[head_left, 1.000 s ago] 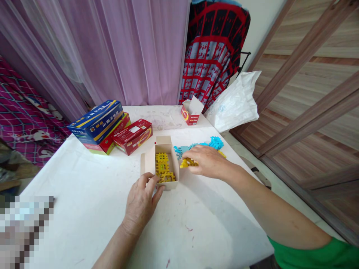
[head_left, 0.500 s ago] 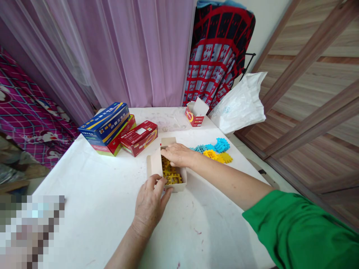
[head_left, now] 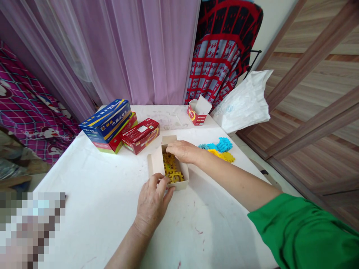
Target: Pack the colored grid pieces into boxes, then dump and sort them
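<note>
Left hand [head_left: 151, 200] pinches the box [head_left: 182, 185] between fingers; right hand [head_left: 183, 150] hides its fingertips, grip unclear.

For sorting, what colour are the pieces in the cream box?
Yellow pieces, clearest in the head view.

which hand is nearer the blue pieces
Right. The right hand is left of the blue pieces, over the cream box; the left hand is farther left, at the box's near end.

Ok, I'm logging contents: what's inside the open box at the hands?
Yellow pieces lie in the box. The right hand hides part of its far end; anything beneath the top pieces is covered.
</note>
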A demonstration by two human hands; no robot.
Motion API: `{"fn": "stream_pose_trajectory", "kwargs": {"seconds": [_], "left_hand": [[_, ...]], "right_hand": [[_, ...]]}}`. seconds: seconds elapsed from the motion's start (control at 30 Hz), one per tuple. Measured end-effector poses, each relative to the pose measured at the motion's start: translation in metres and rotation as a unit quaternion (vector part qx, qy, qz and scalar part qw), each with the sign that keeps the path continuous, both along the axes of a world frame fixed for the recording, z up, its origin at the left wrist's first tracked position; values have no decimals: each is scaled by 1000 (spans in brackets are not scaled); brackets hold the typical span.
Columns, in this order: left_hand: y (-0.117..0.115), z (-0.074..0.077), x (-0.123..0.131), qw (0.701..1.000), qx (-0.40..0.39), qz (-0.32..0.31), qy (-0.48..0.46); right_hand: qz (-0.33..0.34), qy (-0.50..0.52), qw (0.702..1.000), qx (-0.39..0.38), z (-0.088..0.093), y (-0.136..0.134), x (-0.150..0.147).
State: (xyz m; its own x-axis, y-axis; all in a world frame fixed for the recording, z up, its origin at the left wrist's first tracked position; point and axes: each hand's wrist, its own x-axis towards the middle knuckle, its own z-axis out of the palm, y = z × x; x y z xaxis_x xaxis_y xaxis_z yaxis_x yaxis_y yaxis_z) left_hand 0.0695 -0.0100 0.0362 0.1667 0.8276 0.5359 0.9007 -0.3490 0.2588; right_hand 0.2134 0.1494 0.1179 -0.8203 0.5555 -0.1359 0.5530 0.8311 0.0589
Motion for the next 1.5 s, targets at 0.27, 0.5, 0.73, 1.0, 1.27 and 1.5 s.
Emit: {"fn": "stream_pose_trajectory", "kwargs": {"seconds": [0.27,0.5,0.73,1.0,1.27,1.5], "left_hand": [[1,0,1,1000,7,-3,-1],[0,2,1,1000,4,-5,-3],[0,3,1,1000,-2,-1,2],[0,0,1,1000,1,-2,-1],[0,2,1,1000,-10,-1,-4],[0,2,1,1000,-5,-5,-4]], "right_hand": [[-124,-76,989,18,-6,-23,-23],[-155,-69,985,-4,-2,-30,-34],[-205,-33,978,-3,-8,-32,-31],[-236,-31,971,-25,13,-47,-19],[-188,-25,981,-46,6,-75,3],[-168,-32,984,-50,4,-69,-2]]}}
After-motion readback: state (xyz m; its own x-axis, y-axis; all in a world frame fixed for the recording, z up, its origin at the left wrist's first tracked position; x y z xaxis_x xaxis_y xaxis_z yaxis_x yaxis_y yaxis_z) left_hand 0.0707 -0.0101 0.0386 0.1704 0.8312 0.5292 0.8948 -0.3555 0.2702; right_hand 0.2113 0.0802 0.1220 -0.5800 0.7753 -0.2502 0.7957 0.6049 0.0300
